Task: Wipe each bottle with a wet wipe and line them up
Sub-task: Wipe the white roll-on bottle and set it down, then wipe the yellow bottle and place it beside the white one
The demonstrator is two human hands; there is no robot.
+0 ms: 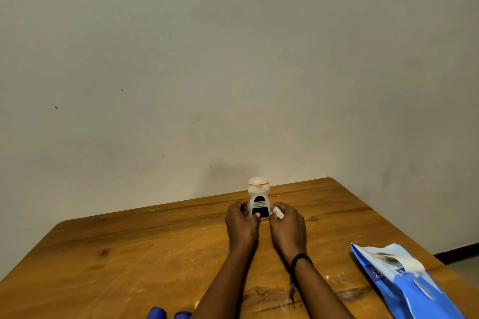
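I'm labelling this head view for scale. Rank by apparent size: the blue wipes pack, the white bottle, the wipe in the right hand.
1. blue wipes pack, nearest the camera, so inflated.
2. white bottle.
3. wipe, mostly hidden in the right hand.

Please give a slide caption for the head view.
Left hand grips a white bottle standing on a wooden table; right hand holds a crumpled wipe beside it.

White bottle [259, 198] with black label, brown wooden table [129, 254], blue-and-white wipes pack [404, 285], black wristband [300, 260].
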